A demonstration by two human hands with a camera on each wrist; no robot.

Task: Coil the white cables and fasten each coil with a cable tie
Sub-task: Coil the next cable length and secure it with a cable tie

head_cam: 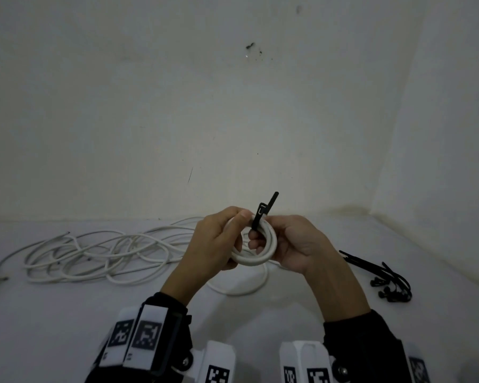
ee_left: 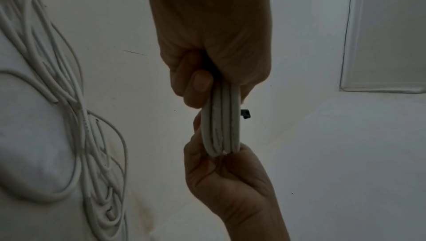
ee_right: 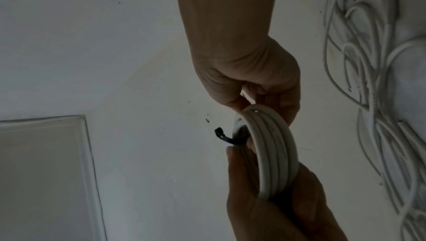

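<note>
A small white cable coil (head_cam: 256,259) is held in mid-air at the centre of the head view. My left hand (head_cam: 227,236) grips its left side, thumb on the top of the ring. My right hand (head_cam: 282,241) holds the right side, fingers curled through the hole. A black cable tie (head_cam: 262,214) wraps over the top of the coil, its tail pointing up. In the left wrist view the coil (ee_left: 222,126) shows edge-on with the tie (ee_left: 245,114) poking out on its right. In the right wrist view the tie (ee_right: 227,138) hooks out left of the coil (ee_right: 273,155).
A tangle of loose white cables (head_cam: 100,255) lies on the white surface at the left, one loop (head_cam: 241,290) running under my hands. A bundle of black cable ties (head_cam: 382,277) lies at the right. A white wall stands close behind.
</note>
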